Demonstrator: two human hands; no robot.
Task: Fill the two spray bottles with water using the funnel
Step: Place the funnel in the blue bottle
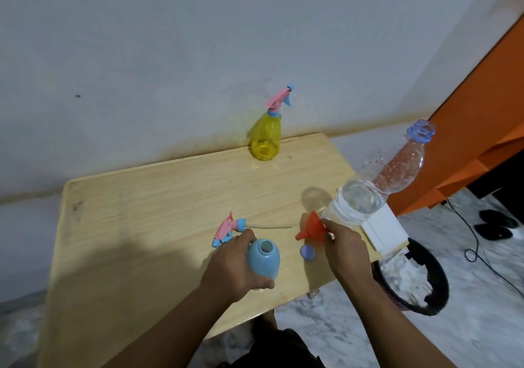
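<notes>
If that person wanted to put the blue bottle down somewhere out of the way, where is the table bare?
The table is bare on its left half, left of the spray head, and across the middle up to the yellow spray bottle. It is crowded at the near right: blue bottle, funnel, small cap, water bottle and both hands.

A pale wooden table [147, 203] is being backed by a grey-white wall [170, 41] beyond the hands, while orange furniture [482, 129] and a marbled floor [467, 325] are being seen to their right.
</notes>
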